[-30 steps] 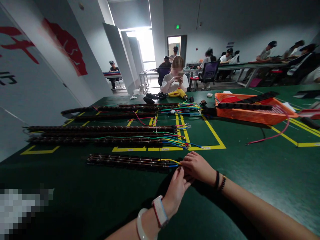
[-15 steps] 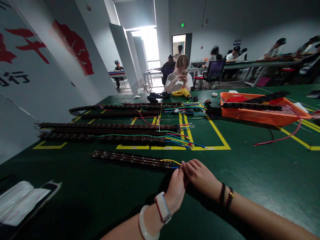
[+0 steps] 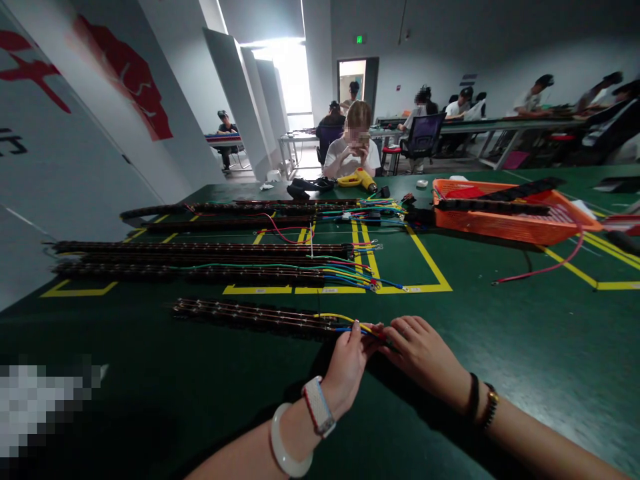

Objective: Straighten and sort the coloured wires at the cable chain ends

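A dark busbar-like strip with copper-coloured lines point(image 3: 250, 317) lies on the green table in front of me. Yellow point(image 3: 333, 316) and blue wires point(image 3: 344, 329) come out of its right end. My left hand point(image 3: 350, 363), with a watch and a white bangle at the wrist, is closed around these wires. Just to the right, my right hand point(image 3: 420, 350) pinches the wires' far ends. A bit of red shows between the two hands; the fingers hide the wire tips.
Several similar strips point(image 3: 200, 273) with coloured wires lie farther back, along yellow tape marks. An orange basket point(image 3: 500, 230) holding more strips stands at the back right. A yellow heat gun point(image 3: 359, 179) lies near a seated person point(image 3: 353, 150) across the table. Other people work behind.
My right hand has moved right and slightly down, away from my left. More of the wires now shows between the hands. The whole view has shifted slightly.
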Available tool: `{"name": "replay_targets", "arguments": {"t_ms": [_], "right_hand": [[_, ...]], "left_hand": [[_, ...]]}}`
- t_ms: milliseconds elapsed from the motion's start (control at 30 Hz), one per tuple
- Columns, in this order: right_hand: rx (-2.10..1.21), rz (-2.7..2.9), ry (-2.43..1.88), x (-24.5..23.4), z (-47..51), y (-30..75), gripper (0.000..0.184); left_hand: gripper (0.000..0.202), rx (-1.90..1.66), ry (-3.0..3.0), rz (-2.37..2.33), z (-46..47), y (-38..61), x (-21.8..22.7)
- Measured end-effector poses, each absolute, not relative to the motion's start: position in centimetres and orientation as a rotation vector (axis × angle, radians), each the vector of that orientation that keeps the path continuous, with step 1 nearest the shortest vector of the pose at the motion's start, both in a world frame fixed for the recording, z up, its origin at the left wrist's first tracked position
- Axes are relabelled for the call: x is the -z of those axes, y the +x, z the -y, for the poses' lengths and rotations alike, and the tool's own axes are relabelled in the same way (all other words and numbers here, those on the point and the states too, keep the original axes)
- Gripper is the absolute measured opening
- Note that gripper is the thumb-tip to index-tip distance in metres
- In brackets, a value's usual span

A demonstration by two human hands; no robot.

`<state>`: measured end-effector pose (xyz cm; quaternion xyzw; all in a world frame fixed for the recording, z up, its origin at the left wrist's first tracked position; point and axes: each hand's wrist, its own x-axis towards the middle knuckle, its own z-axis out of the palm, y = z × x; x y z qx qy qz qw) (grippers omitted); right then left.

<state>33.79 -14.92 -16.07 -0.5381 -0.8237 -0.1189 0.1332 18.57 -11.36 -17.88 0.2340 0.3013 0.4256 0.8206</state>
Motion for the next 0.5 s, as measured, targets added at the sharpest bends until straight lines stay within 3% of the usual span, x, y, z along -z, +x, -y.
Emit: {"name": "replay_targets", "arguments": {"t_ms": [500], "right_hand": [[-0.044, 2.195, -1.675, 14.6, 11.6, 35.5, 0.016]], "left_hand": [[0.041, -0.914, 0.59, -0.606, 11.4, 18.5, 18.0]]}}
